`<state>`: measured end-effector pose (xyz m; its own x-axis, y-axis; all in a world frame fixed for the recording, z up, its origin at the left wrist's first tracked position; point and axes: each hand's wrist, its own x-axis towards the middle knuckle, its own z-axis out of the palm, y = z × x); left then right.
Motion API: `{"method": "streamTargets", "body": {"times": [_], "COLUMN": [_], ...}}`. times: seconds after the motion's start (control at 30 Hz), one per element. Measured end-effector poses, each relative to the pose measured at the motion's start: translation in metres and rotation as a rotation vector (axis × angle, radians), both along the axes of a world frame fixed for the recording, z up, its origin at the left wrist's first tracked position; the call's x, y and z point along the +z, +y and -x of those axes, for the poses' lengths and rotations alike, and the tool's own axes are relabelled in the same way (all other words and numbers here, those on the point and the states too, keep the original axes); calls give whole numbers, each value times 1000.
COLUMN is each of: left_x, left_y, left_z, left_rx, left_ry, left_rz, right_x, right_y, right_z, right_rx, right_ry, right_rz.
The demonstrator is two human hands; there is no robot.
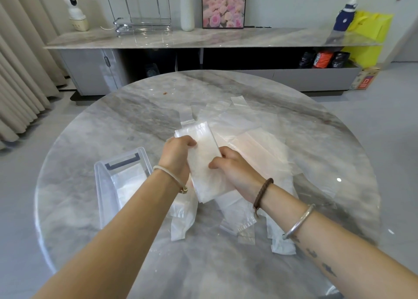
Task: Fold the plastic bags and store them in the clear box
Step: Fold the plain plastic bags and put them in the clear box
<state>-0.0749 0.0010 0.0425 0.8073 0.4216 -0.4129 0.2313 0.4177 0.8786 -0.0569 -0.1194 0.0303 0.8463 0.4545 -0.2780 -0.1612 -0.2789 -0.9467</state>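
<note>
Translucent plastic, my folded bag (204,160) is a long strip held above the marble table (90,126), its long axis running away from me, tilted slightly left. My left hand (178,153) and right hand (235,169) pinch its edges. The clear box (101,185) sits left.

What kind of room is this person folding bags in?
Probably a home living or dining room: a round marble table, a long low sideboard carrying a framed flower picture, and curtains.
</note>
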Motion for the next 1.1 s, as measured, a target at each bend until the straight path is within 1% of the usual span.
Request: {"method": "streamTargets", "body": {"times": [0.13, 0.2, 0.23, 0.33, 0.43, 0.53, 0.6, 0.7, 0.83, 0.9, 1.0, 1.1], "left_x": [11, 16, 16, 16, 10, 3, -2, -9, -14, -15, -22, -27], "left_y": [20, 37, 47, 83, 113, 122, 126, 130, 129, 129, 131, 132], "left_z": [4, 9, 12, 25, 45, 55, 60, 63, 62, 61, 62, 64], "left_rx": [98, 125, 126, 123, 122, 60, 2, -155, -275, -303, -321, -370], "left_ry": [-8, -9, -8, 13, 108, 196, 245, 312, 335, 352, 402, 471], "left_rz": [-7, -66, -135, -474, -743, -981, -1113, -1330, -1482, -1550, -1665, -1742], "right_x": [2, 5, 7, 12, 15, 14, 12, 11, 11, 9, 5, 2], "right_y": [7, 18, 25, 53, 81, 92, 97, 102, 106, 108, 110, 111], "right_z": [4, 7, 8, 17, 31, 41, 48, 54, 59, 59, 58, 58], "right_rx": [-10, -12, -23, -12, 91, 182, 256, 396, 518, 607, 735, 819], "right_ry": [-7, -3, -9, -88, -229, -424, -561, -746, -929, -963, -958, -977], "right_rz": [-13, -39, -47, 11, 118, 274, 396, 548, 669, 754, 878, 973]}}
